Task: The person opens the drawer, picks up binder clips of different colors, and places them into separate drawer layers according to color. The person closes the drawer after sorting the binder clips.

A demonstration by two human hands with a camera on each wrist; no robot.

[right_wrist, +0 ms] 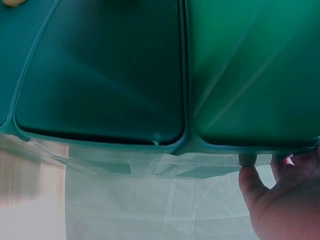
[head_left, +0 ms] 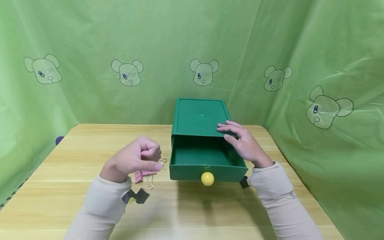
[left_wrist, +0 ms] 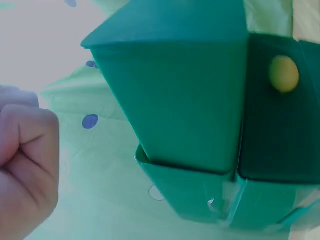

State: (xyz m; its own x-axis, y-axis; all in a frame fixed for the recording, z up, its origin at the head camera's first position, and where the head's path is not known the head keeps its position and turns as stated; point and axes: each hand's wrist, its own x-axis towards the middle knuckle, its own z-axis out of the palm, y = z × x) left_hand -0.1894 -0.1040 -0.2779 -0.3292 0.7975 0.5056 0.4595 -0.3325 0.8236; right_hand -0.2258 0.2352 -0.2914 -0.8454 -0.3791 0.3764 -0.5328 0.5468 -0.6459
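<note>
A green drawer box (head_left: 200, 116) stands on the table, its drawer (head_left: 185, 172) pulled out toward me. On the drawer's front is a round yellow knob (head_left: 207, 178). Left of the drawer, my left hand (head_left: 133, 160) is in the air with its fingers curled; nothing shows in it, and the left wrist view also has it as a fist. Pink binder clips (head_left: 139, 176) with wire handles lie beneath and behind that hand, partly hidden by it. My right hand (head_left: 246, 145) rests its extended fingers on the box's top at the right front edge, thumb near the rim.
The wooden table (head_left: 75, 173) reaches back to a green curtain (head_left: 162, 40) printed with bear heads, which also runs along both sides. Dark straps with small blocks (head_left: 142, 196) sit at both wrists. A purple round thing (head_left: 59, 140) shows beyond the table's left edge.
</note>
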